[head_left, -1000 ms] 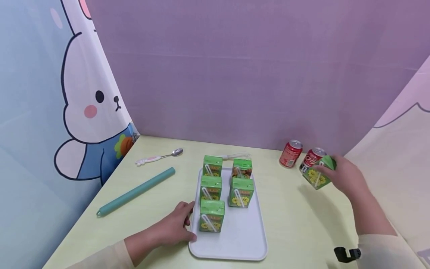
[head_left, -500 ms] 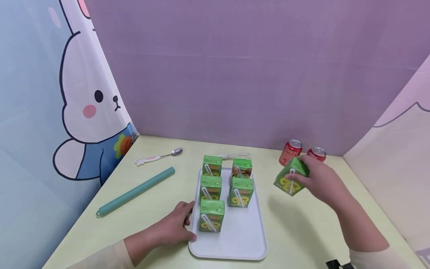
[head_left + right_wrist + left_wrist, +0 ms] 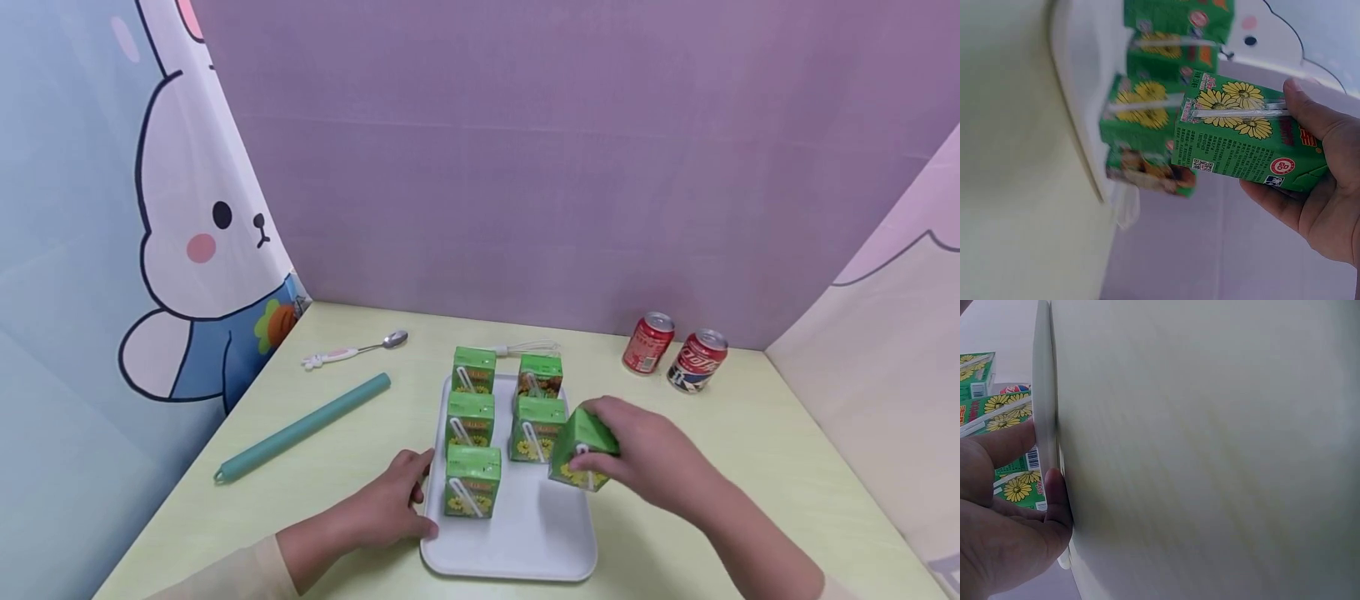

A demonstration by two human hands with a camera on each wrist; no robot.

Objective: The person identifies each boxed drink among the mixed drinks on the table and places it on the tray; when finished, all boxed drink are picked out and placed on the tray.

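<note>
A green drink carton [image 3: 579, 454] with yellow flowers and a white straw is tilted in my right hand [image 3: 652, 454], which grips it by its upper part. That carton [image 3: 1241, 128] hangs over the right edge of a white tray [image 3: 525, 533]. My left hand [image 3: 390, 500] holds the tray's left rim [image 3: 1046, 394], fingers and thumb against it. Three cartons stand in the tray's left column, the nearest a flowered one [image 3: 472, 487]. Its right column has a flowered carton [image 3: 537, 433] and, behind it, one with a brown picture [image 3: 540, 377].
Two red cans, one plain red [image 3: 648, 343] and one with a dark lower part [image 3: 697, 362], stand at the back right. A whisk [image 3: 525, 347] lies behind the tray. Left of it lie a spoon [image 3: 356, 350] and a teal rod [image 3: 303, 429]. A purple cloth [image 3: 510, 167] hangs behind.
My right hand has carried the carton leftward and nearer, from in front of the cans to the tray's right edge. The left hand and the tray have stayed put.
</note>
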